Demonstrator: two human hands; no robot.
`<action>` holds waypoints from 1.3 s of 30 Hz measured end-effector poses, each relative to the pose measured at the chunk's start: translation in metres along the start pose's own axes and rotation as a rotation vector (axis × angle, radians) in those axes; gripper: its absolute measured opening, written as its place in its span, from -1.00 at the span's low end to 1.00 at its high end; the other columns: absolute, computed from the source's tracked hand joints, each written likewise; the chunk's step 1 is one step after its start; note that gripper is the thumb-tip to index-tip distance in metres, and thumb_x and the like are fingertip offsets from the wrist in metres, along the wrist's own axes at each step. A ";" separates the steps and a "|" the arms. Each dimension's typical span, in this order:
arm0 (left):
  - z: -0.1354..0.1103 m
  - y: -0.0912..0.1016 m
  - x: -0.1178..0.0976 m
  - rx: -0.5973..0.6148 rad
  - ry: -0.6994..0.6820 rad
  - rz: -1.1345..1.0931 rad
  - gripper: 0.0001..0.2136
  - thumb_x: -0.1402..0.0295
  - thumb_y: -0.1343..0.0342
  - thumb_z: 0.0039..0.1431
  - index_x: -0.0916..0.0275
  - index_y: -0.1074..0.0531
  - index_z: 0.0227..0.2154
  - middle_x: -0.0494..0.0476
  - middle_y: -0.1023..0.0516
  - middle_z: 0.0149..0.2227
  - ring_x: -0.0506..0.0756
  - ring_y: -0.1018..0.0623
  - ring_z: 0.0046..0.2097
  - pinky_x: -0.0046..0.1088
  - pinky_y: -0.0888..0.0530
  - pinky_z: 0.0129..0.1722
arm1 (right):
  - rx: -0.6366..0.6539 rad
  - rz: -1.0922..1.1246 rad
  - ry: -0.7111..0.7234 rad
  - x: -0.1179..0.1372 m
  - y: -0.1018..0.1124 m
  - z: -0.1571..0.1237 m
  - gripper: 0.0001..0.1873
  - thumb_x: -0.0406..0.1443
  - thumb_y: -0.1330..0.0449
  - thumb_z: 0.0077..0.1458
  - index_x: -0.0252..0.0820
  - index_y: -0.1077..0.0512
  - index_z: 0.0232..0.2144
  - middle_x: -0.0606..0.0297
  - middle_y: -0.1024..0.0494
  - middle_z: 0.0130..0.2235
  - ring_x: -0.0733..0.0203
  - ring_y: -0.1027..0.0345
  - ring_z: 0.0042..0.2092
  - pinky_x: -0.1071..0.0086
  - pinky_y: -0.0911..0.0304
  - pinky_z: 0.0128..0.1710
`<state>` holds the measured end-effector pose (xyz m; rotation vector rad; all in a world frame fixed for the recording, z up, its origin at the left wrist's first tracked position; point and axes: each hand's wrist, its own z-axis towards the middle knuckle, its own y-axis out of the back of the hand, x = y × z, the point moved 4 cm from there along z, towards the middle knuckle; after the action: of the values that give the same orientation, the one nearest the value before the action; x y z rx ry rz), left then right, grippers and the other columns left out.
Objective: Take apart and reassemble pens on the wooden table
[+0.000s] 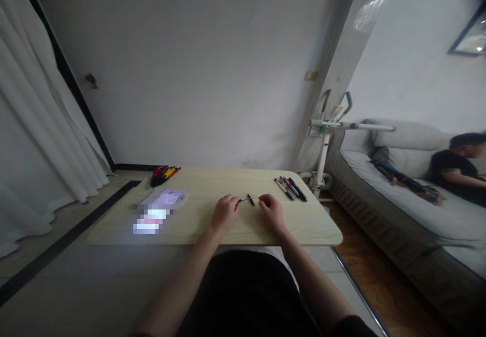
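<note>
Both my hands rest near the middle of a light wooden table [311, 230]. My left hand [225, 213] is closed in a pinch on a thin dark pen part [243, 201]. My right hand [271, 210] is closed too, its fingers curled beside a short black pen piece [250, 200] that lies between the hands; what it holds is too small to name. A row of several pens [290, 188] lies to the right of my right hand. A bundle of red, yellow and black pens [164, 174] lies at the table's far left corner.
A clear bag with paper [167, 198] lies left of my left hand, next to a blurred patch. White curtains [34, 139] hang at left. An exercise machine [327, 134] stands beyond the table's right end. A person sits on a grey sofa [398, 195] at right.
</note>
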<state>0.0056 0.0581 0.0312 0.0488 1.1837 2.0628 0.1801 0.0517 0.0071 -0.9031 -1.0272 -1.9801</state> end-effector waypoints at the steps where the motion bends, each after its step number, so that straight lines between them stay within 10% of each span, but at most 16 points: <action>1: 0.000 0.001 0.000 0.000 0.000 -0.005 -0.81 0.45 0.03 0.09 0.23 -0.41 -0.25 0.15 -0.45 -0.29 0.06 -0.42 -0.24 -0.40 -0.34 -0.19 | 0.005 0.001 -0.004 0.000 0.000 0.000 -0.80 -0.31 -0.01 -0.12 -0.26 -0.38 -0.42 0.19 -0.48 -0.42 0.20 -0.31 -0.38 0.37 -0.20 -0.36; 39: -0.003 0.015 0.007 -0.232 0.087 -0.261 -0.77 0.32 0.21 0.20 0.26 -0.33 -0.34 0.12 -0.45 -0.40 0.03 -0.45 -0.32 -0.47 -0.36 -0.29 | 0.082 -0.498 0.162 0.008 -0.015 -0.002 -0.85 -0.27 -0.12 -0.03 -0.22 -0.45 -0.44 0.12 -0.39 -0.33 0.14 -0.24 -0.24 0.37 -0.11 -0.21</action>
<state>-0.0091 0.0556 0.0381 -0.2935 0.9388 1.9690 0.1636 0.0545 0.0072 -0.4571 -1.3193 -2.3465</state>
